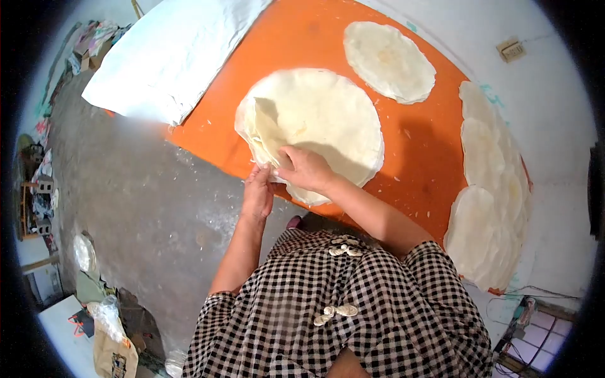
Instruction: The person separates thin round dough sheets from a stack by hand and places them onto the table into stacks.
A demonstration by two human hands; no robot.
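- The large flatbread stack [324, 116] is lying at upper centre on the orange counter [296, 34].
- The left hand's [257, 194] fingers are pinching its lower-left edge.
- The right hand's [306, 169] fingers are grasping the folded edge alongside.

Counts: two bare hands, left hand [257, 192] and right hand [307, 169]. One flat orange table [419, 148]. Three piles of thin, pale cream, dough-like sheets: one large round pile [328, 113] by the table's near edge, one smaller oval pile [389, 62] by the far edge, one overlapping spread [488, 189] along the right end. Sheets per pile: can't tell, layers overlap. One white cloth [170, 57], table's left end. One beige rectangular wall plate [511, 50]. At least two pale knotted fasteners [335, 313] on one black-and-white checked garment [271, 309].
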